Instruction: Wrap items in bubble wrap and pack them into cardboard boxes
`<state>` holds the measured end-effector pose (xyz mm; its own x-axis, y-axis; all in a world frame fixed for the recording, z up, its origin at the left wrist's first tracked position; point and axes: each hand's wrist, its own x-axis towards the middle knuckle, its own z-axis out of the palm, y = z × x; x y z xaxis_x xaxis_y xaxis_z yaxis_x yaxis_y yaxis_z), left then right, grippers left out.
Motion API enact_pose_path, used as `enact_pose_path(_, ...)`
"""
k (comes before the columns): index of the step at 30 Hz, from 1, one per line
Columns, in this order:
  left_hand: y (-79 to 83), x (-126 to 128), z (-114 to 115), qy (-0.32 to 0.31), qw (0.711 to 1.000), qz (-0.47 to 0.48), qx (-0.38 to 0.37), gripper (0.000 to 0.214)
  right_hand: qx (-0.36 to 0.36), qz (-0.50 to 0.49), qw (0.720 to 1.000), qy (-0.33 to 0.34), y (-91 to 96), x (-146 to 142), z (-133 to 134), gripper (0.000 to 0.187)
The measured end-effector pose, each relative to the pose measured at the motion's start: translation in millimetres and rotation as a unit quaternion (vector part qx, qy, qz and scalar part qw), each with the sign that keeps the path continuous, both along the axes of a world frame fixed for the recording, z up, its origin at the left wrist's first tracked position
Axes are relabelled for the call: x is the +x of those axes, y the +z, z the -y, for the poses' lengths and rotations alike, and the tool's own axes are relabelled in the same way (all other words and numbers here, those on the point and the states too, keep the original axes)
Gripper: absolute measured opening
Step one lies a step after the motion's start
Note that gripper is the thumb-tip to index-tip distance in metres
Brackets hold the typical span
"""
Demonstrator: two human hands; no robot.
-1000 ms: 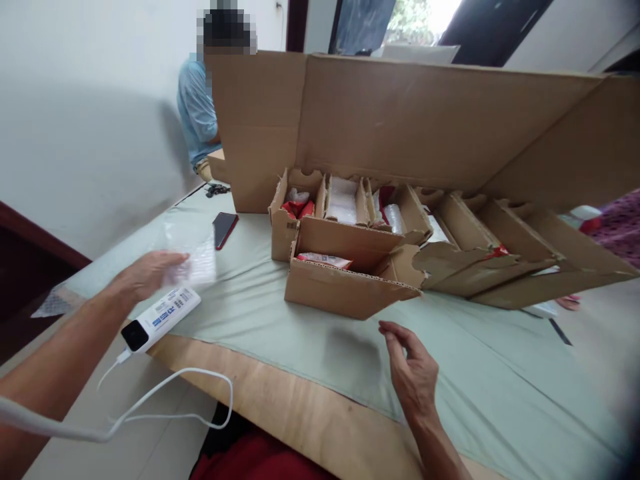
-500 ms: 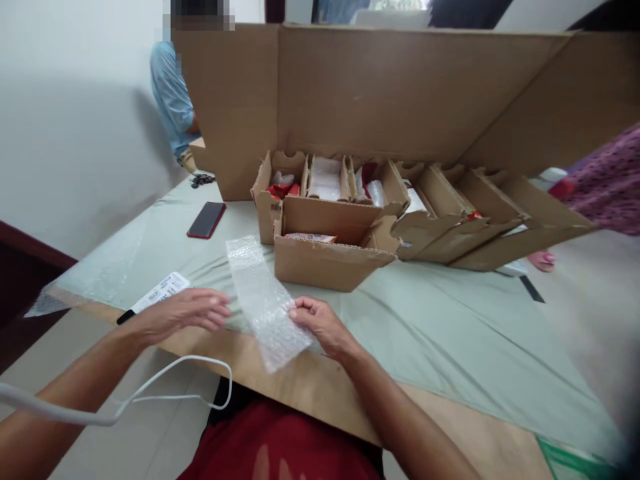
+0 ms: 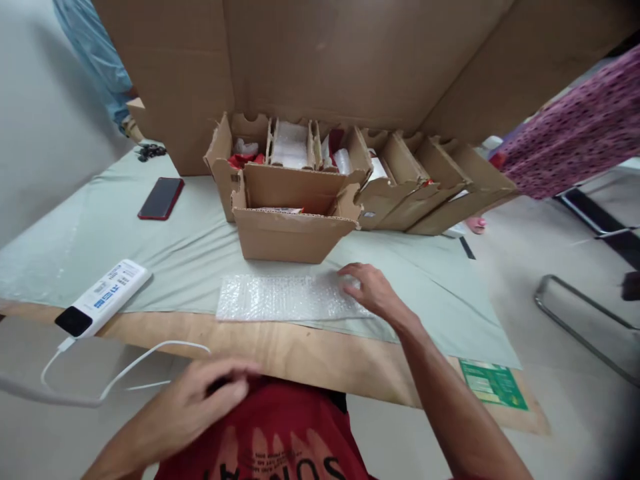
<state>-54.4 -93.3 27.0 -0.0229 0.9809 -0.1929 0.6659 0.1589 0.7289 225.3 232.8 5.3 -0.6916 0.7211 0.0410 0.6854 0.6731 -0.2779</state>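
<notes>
A clear strip of bubble wrap (image 3: pixel 280 298) lies flat along the near side of the cloth-covered table, its long side running left to right. Over its right end is my right hand (image 3: pixel 373 290), fingers apart and slightly bent; whether they press on the film is hard to see. My left hand (image 3: pixel 210 393) is off the table, low in front of my red shirt, with thumb and fingers apart and nothing in it. Just beyond the wrap stands a small open cardboard box (image 3: pixel 295 237) with a packet (image 3: pixel 280 210) inside.
A row of cardboard bins (image 3: pixel 395 193) holds bubble wrap and red items, backed by a tall cardboard panel (image 3: pixel 340 67). A phone (image 3: pixel 161 199), a white power bank (image 3: pixel 105 297) with a cable and dark small items (image 3: pixel 150 152) lie left. People stand at far left and right.
The bubble wrap has gone from slanted in my right hand to flat on the table. My left hand has moved down towards my body. The view has tilted down.
</notes>
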Motion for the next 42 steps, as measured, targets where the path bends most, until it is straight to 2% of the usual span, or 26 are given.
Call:
enact_pose_path(2, -9.3, 21.0, -54.0, 0.014, 0.996, -0.07, 0.058, 0.038, 0.028, 0.012, 1.0, 0.007, -10.7, -3.9, 14.9, 0.021)
enact_pose_path(3, -15.2, 26.2, -73.6, 0.015, 0.989, -0.116, 0.085, 0.036, 0.039, 0.013, 0.999, 0.003, -15.8, -4.4, 21.3, 0.018)
enact_pose_path(4, -21.5, 28.3, -87.4, 0.018, 0.982, -0.159, 0.1, 0.034, 0.046, 0.01, 0.999, -0.004, -20.3, -4.1, 26.7, 0.016)
enact_pose_path(6, -33.2, 25.9, -99.5, 0.017, 0.968, -0.22, 0.118, 0.031, 0.066, -0.006, 0.998, -0.019, -27.1, -1.4, 34.9, 0.012)
enact_pose_path(9, -40.5, 18.7, -96.8, 0.031, 0.957, -0.25, 0.141, 0.025, 0.13, -0.057, 0.99, -0.024, -29.8, 4.1, 44.1, 0.008)
enact_pose_path(13, -28.6, 21.9, -99.1, 0.069, 0.932, -0.289, 0.207, 0.035, 0.219, -0.107, 0.97, 0.017, -18.9, 11.4, 62.1, 0.013)
enact_pose_path(16, -19.9, 25.5, -113.0, 0.018, 0.92, -0.32, 0.227, 0.054, 0.266, -0.122, 0.955, 0.055, -4.7, 19.2, 79.9, 0.016)
enact_pose_path(18, -18.0, 23.3, -123.5, -0.03, 0.918, -0.335, 0.212, 0.049, 0.273, -0.133, 0.948, 0.091, 4.3, 25.0, 87.4, 0.017)
enact_pose_path(21, -11.8, 16.3, -137.2, -0.059, 0.922, -0.343, 0.169, 0.012, 0.244, -0.137, 0.953, 0.117, 17.5, 31.4, 86.0, 0.018)
enact_pose_path(23, 0.5, 13.0, -142.5, -0.047, 0.926, -0.333, 0.17, 0.016, 0.236, -0.146, 0.957, 0.088, 28.9, 33.6, 81.3, 0.017)
enact_pose_path(25, 18.0, 10.9, -140.4, -0.034, 0.924, -0.316, 0.211, 0.018, 0.244, -0.178, 0.952, 0.05, 43.4, 36.2, 81.2, 0.016)
enact_pose_path(28, 37.9, 5.1, -118.0, -0.053, 0.927, -0.284, 0.238, 0.015, 0.201, -0.197, 0.958, 0.061, 64.7, 46.7, 96.0, 0.025)
enact_pose_path(30, 38.3, -1.4, -94.3, -0.101, 0.949, -0.239, 0.181, 0.005, 0.115, -0.155, 0.976, 0.104, 72.0, 59.7, 110.1, 0.025)
enact_pose_path(31, 34.4, -4.6, -82.5, -0.128, 0.96, -0.21, 0.137, 0.007, 0.069, -0.131, 0.981, 0.123, 72.3, 67.1, 115.6, 0.024)
enact_pose_path(33, 21.2, -8.8, -63.7, -0.158, 0.973, -0.16, 0.054, 0.031, -0.004, -0.109, 0.985, 0.132, 65.5, 80.6, 119.9, 0.029)
enact_pose_path(34, 13.2, -9.0, -58.1, -0.151, 0.977, -0.149, 0.029, 0.038, -0.025, -0.113, 0.987, 0.112, 58.6, 85.5, 118.1, 0.03)
enact_pose_path(36, -2.9, -5.3, -55.0, -0.088, 0.981, -0.169, 0.031, 0.038, -0.033, -0.125, 0.991, 0.038, 39.4, 89.7, 107.3, 0.03)
enact_pose_path(39, -22.1, 6.2, -62.4, -0.002, 0.962, -0.26, 0.083, 0.035, 0.027, -0.102, 0.992, -0.072, 3.9, 81.5, 82.3, 0.034)
enact_pose_path(41, -29.7, 12.8, -66.8, 0.003, 0.947, -0.309, 0.094, 0.034, 0.072, -0.066, 0.991, -0.093, -17.3, 69.9, 69.3, 0.034)
enact_pose_path(42, -31.9, 15.1, -67.6, -0.001, 0.942, -0.322, 0.091, 0.033, 0.084, -0.054, 0.991, -0.088, -25.5, 63.7, 65.8, 0.029)
